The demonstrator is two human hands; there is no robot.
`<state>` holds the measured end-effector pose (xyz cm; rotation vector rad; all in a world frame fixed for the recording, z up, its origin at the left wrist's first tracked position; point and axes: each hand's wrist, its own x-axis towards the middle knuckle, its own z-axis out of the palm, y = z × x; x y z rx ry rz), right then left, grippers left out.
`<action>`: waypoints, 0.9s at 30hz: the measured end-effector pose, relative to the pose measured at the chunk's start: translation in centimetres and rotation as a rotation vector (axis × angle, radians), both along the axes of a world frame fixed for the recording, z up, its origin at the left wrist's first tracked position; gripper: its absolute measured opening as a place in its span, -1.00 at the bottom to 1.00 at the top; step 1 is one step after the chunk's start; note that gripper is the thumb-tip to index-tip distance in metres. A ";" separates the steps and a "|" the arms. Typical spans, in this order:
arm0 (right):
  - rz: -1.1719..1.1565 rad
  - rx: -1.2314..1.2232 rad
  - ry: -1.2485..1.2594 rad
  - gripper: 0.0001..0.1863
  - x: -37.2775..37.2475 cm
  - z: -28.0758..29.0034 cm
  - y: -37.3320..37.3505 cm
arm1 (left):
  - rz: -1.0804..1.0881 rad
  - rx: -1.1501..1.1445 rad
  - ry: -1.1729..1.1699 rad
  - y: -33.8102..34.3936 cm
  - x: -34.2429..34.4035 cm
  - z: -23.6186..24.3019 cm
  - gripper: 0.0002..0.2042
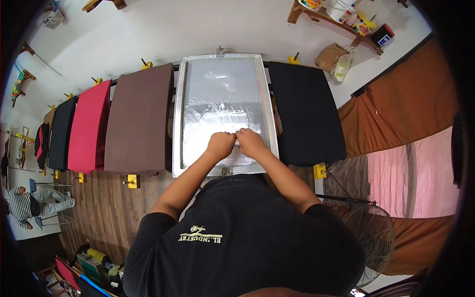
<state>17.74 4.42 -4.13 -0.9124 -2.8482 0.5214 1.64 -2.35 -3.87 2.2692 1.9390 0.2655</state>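
Note:
A metal-framed printing screen [178,114] lies in front of me, with shiny, wrinkled clear film over its mesh. Both my fists are over the near half of the screen, side by side and almost touching. My left hand [220,144] and my right hand [251,143] are closed around what looks like a squeegee [237,143]. Only a short pale piece of it shows between them; the rest is hidden under my fingers. Metal clamps [227,171] sit at the middle of the screen's near and far edges.
Left of the screen stand a brown fabric-covered board [138,119], a red one [89,126] and a dark one [63,133]; a black one [307,114] is on the right. A fan [371,242] stands behind me at right. Another person [37,204] is at far left.

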 end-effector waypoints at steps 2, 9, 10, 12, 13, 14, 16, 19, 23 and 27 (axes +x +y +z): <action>-0.008 0.084 0.102 -0.73 0.4 -1.1 -1.4 | -0.018 0.116 0.029 -1.3 0.4 -2.6 -0.91; 0.050 -0.014 0.046 -0.74 2.4 1.2 -4.1 | -0.086 -0.068 -0.018 -4.3 1.3 1.3 -0.88; 0.044 -0.104 -0.074 -0.76 1.8 2.7 -3.4 | -0.085 -0.182 0.005 -3.8 1.1 2.4 -0.88; 0.054 -0.193 -0.137 -0.80 1.2 3.0 -1.1 | -0.071 -0.171 0.005 -2.0 0.4 3.0 -0.89; 0.071 -0.178 -0.156 -0.79 0.8 3.0 0.1 | -0.062 -0.164 0.004 -1.0 0.0 3.0 -0.89; 0.043 -0.139 -0.126 -0.80 0.4 3.0 1.1 | -0.036 -0.117 0.014 0.1 -0.2 3.0 -0.89; 0.014 -0.101 -0.098 -0.81 -0.3 2.2 2.7 | 0.008 -0.034 0.009 2.1 -0.7 2.8 -0.88; -0.032 -0.005 0.119 -0.82 -0.8 0.3 3.5 | -0.005 0.044 0.049 3.0 -1.0 0.8 -0.88; -0.031 0.033 0.099 -0.73 0.4 -1.6 -0.6 | -0.059 0.111 0.011 -0.6 -0.4 -2.3 -0.91; 0.028 -0.046 0.115 -0.77 2.0 -0.5 -3.5 | -0.088 -0.032 -0.005 -4.2 0.7 1.0 -0.92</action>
